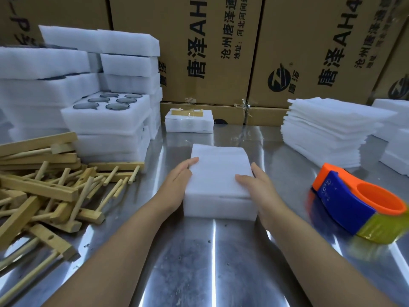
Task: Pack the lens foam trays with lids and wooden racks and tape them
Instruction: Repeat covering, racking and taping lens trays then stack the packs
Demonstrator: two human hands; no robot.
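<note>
Head view: the lidded foam tray (219,180) sits centred on the surface (199,262). Left hand (179,181) at its 9 o'clock, right hand (260,188) at 3 o'clock, both press it with straight fingers. Wooden racks (44,191) lie farther toward 9 o'clock.

Dim bluish light, table (212,262) glare streaks, blurred, warped edges

I cannot see what the foam tray (220,207) at centre holds: its lid (218,169) covers it. At 4 o'clock the tape dispenser (354,202) smears into blur. At 8 o'clock the wooden racks (44,189) run off the edge; at 12 the cartons (199,52) are cut off.
</note>
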